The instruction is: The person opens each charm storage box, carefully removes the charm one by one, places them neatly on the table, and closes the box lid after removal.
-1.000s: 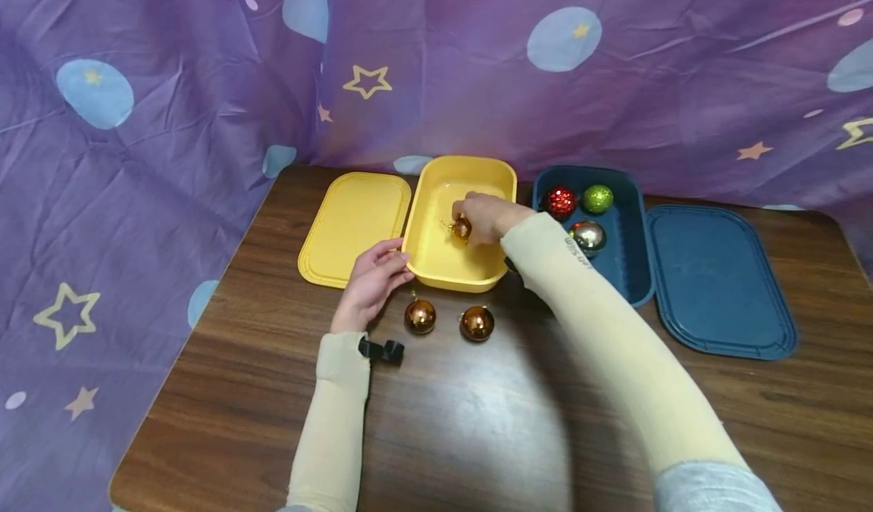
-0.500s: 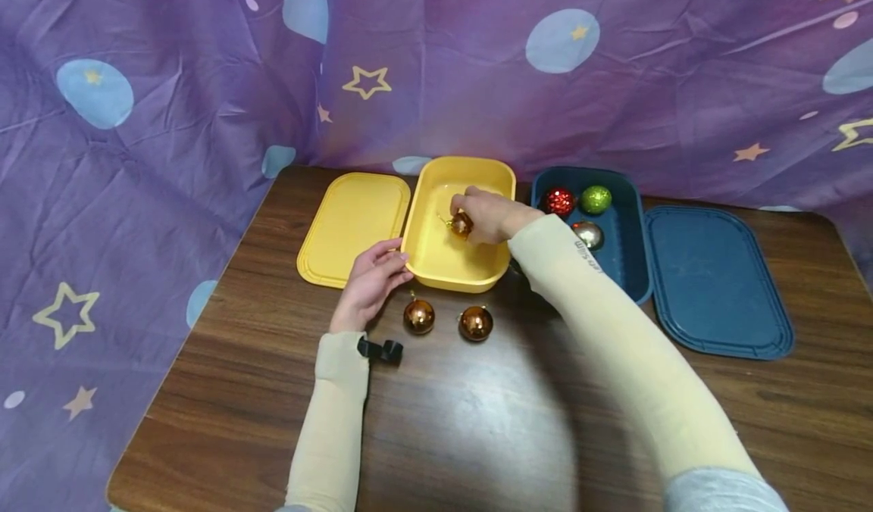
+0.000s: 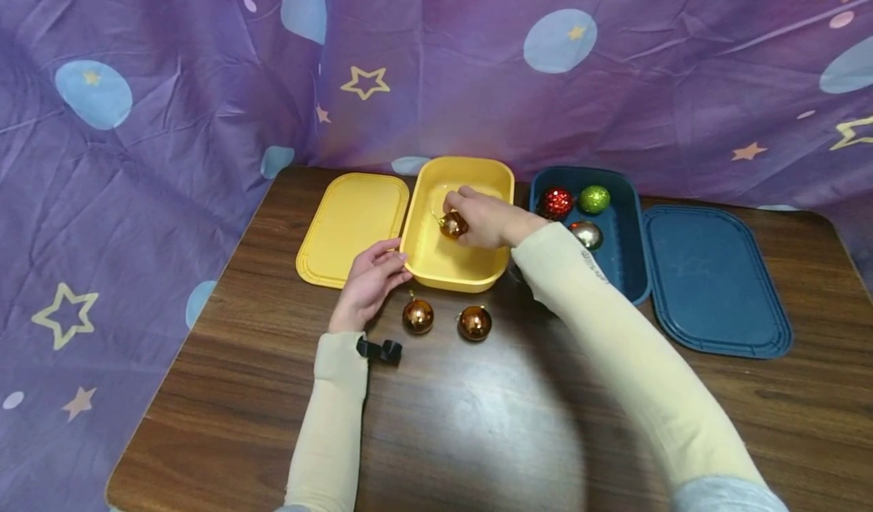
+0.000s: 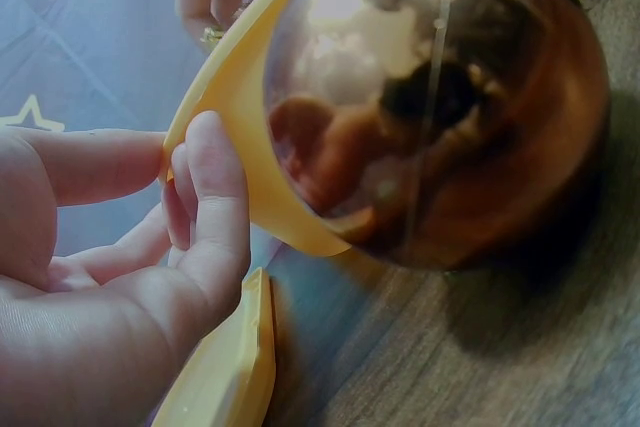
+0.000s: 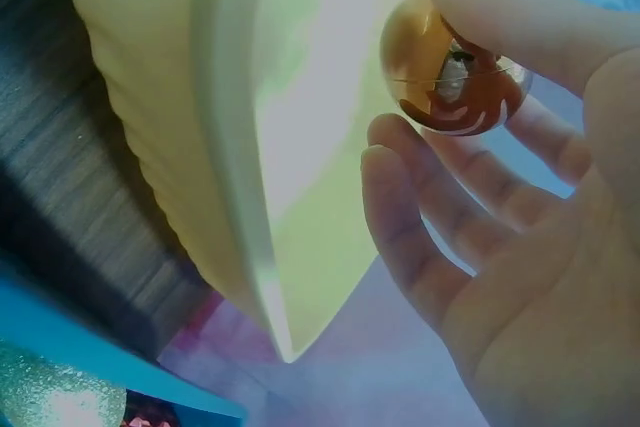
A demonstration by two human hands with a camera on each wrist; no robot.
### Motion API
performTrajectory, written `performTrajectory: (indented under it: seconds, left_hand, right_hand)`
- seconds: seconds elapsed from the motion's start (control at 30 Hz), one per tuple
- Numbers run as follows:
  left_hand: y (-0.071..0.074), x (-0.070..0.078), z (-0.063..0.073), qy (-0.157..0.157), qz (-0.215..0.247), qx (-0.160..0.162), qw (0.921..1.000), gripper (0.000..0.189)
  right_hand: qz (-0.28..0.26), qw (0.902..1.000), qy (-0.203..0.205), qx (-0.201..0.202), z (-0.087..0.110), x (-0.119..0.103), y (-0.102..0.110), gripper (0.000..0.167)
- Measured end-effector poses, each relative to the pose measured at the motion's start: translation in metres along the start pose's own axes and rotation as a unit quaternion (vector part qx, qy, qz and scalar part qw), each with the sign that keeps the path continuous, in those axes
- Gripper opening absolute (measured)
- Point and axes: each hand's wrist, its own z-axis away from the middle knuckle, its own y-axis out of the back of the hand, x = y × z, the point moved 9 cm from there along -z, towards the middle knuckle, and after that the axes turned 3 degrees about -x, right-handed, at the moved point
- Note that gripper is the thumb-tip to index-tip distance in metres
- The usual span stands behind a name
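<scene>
In the head view my right hand [image 3: 489, 221] reaches into the yellow box [image 3: 450, 276] and holds a shiny copper-brown bauble [image 3: 453, 225] over its floor. The right wrist view shows that bauble [image 5: 452, 72] between thumb and fingertips. At the box's near left corner, my left hand [image 3: 368, 286] pinches the rim; in the left wrist view thumb and fingers [image 4: 215, 162] meet on the box edge [image 4: 245, 32]. Two more copper-brown baubles lie on the table just in front of the box, a left one [image 3: 418, 316] and a right one [image 3: 474, 323].
The yellow lid [image 3: 353, 228] lies flat left of the box. To the right, a dark blue box [image 3: 624, 270] contains a red bauble [image 3: 555, 203], a green one [image 3: 594, 199] and a silver one [image 3: 586, 235]. Its blue lid [image 3: 716, 281] lies beyond, and a purple curtain [image 3: 450, 65] hangs behind.
My right hand, still holding the bauble, has shifted slightly left inside the yellow box. The left hand has stayed on the rim.
</scene>
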Motion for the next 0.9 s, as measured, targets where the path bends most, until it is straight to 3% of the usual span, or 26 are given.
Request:
performTrajectory:
  seconds: [0.57, 0.9]
  left_hand:
    - [0.0, -0.002, -0.001, -0.003, 0.009, -0.003, 0.9999, 0.045]
    - [-0.001, 0.0, 0.0, -0.005, 0.009, -0.003, 0.9999, 0.046]
  right_hand:
    - [-0.049, 0.992, 0.069, 0.093, 0.028, -0.02, 0.019, 0.051]
    - [-0.099, 0.9716, 0.129, 0.172, 0.051, -0.038, 0.028, 0.047]
